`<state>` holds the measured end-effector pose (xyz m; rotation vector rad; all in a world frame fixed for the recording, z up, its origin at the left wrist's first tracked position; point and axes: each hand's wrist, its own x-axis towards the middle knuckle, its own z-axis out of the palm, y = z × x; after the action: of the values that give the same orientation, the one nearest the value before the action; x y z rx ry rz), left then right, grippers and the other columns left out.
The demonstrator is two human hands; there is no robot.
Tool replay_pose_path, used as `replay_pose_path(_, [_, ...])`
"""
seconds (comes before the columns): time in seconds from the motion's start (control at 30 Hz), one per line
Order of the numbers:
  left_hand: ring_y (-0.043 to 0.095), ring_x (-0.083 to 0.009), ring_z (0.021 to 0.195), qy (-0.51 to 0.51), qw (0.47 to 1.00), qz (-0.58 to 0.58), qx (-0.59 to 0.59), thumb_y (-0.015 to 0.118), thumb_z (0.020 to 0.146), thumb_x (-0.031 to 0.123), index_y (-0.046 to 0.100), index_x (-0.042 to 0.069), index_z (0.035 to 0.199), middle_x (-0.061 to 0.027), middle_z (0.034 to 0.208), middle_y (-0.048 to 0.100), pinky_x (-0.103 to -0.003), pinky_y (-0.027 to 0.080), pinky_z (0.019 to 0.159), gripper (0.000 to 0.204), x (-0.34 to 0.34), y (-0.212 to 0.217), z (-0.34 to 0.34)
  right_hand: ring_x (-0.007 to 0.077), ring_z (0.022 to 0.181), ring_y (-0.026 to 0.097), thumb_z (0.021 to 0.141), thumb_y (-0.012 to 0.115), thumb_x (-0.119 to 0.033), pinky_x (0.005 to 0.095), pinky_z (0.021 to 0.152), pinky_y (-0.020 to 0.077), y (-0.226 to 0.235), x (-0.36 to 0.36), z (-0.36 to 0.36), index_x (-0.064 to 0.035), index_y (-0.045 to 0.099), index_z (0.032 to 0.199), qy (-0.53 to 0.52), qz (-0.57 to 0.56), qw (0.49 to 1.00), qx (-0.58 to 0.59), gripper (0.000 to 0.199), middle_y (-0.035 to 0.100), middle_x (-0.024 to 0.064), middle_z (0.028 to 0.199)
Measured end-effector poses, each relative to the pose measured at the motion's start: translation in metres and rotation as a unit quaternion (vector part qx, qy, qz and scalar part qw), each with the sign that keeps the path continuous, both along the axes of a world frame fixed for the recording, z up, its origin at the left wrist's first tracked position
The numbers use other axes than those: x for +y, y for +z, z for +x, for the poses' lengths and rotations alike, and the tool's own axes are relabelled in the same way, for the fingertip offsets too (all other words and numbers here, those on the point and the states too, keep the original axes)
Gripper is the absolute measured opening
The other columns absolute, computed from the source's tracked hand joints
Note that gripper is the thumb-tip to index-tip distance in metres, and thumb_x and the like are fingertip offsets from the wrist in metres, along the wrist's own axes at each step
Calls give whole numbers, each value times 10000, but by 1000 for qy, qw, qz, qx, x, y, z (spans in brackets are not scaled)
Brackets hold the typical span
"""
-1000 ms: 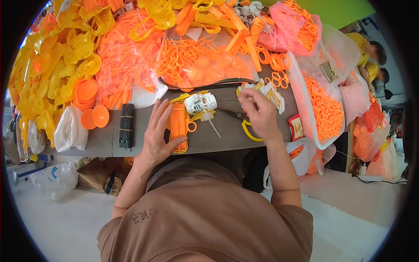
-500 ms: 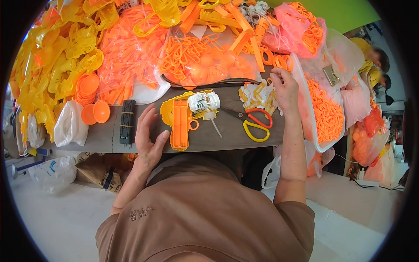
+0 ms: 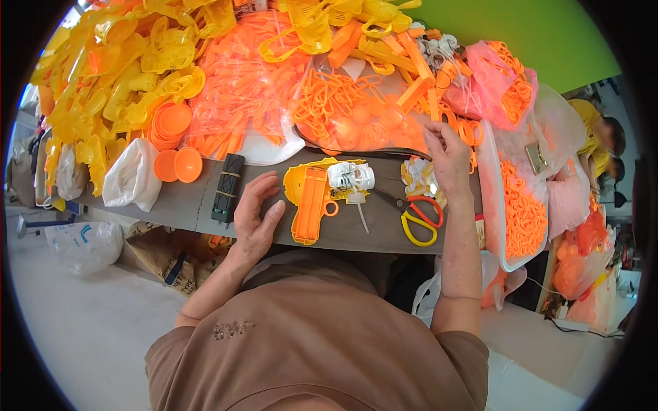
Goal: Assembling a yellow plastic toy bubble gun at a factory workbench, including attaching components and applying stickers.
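Observation:
My left hand [image 3: 256, 218] hovers at the near edge of the bench, fingers curved and apart, holding nothing. Just right of it lies a yellow toy-gun shell half [image 3: 293, 186] with an orange handle piece [image 3: 312, 202] in it. A white mechanism unit [image 3: 351, 176] with thin wires and a pale tube sits at the shell's upper right. My right hand [image 3: 451, 163] is raised near the orange rings, its fingertips pinched; whatever they hold is too small to make out. Below it are small white-and-yellow pieces [image 3: 416, 177], partly hidden, and scissors [image 3: 419, 222] with red and yellow handles.
Yellow shells [image 3: 130, 89] heap at far left beside bagged orange strips [image 3: 236, 82]. Orange cups [image 3: 188, 164] and a black banded block [image 3: 227, 188] lie left. A tub of orange links [image 3: 524, 216] stands right. A person in yellow [image 3: 586, 123] is at far right.
The view has shifted, so the bench appears further right. My right hand has moved slightly left over the bench and covers more of the small white-and-yellow pieces. My left hand stays beside the shell.

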<state>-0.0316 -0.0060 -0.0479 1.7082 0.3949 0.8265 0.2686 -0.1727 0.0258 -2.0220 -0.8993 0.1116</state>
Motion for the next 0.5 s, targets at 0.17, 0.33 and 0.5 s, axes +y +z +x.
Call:
replay_pose_path(0.17, [547, -234, 1087, 8, 1000, 21, -11, 618, 880, 82, 513, -42, 1207, -190, 1257, 511, -318, 473, 906, 366, -1, 0, 0, 121, 741, 575, 884, 600, -89, 267, 683, 466, 26, 61, -17, 15, 613, 1024, 97, 4, 992, -83, 175, 626, 59, 852])
replay_pose_path(0.33, [563, -239, 1049, 15, 999, 24, -26, 636, 866, 78, 520, -46, 1196, -196, 1226, 535, -318, 483, 881, 371, -3, -2, -4, 274, 818, 626, 834, 603, -74, 349, 690, 502, 52, 158, 5, -40, 635, 1025, 100, 65, 884, -452, 196, 635, 108, 983])
replay_pose_path(0.5, [565, -202, 1008, 19, 998, -33, -44, 600, 878, 40, 522, -36, 1195, -146, 1173, 546, -296, 465, 887, 335, -3, -7, -2, 386, 974, 576, 794, 571, -14, 445, 776, 514, 68, 225, 51, -30, 631, 1073, 29, -112, 856, -504, 285, 533, 243, 1133])
